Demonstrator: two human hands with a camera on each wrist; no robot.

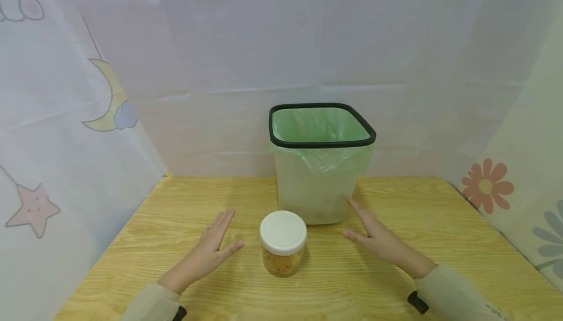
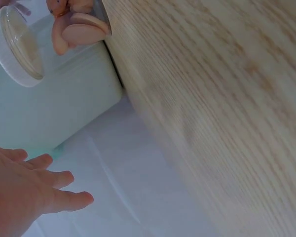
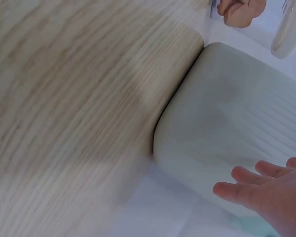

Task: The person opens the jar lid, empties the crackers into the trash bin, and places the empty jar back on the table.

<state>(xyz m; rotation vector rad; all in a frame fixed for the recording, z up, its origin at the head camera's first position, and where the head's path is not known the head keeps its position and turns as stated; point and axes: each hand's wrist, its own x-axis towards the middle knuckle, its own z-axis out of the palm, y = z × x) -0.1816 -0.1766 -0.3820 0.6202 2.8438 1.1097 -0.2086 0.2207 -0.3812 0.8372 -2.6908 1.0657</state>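
A clear jar [image 1: 283,265] with a white ribbed lid [image 1: 283,231] stands upright on the table, with brownish-orange pieces inside it. In the left wrist view those pieces [image 2: 84,30] look flat and rounded. To the jar's left, my left hand [image 1: 210,250] is held apart from it with fingers straight and spread. My right hand [image 1: 381,239] is to the right of the jar, fingers extended, near the lower right side of the bin [image 1: 314,189]. Neither hand holds anything. The right wrist view shows the right hand [image 3: 271,192] beside the bin's ribbed wall.
Behind the jar stands the pale bin, with a black rim [image 1: 323,144] and a green plastic liner [image 1: 316,123] inside. Everything rests on a wood-grain table [image 1: 211,194]. Printed white sheets [image 1: 220,67] enclose its back and sides.
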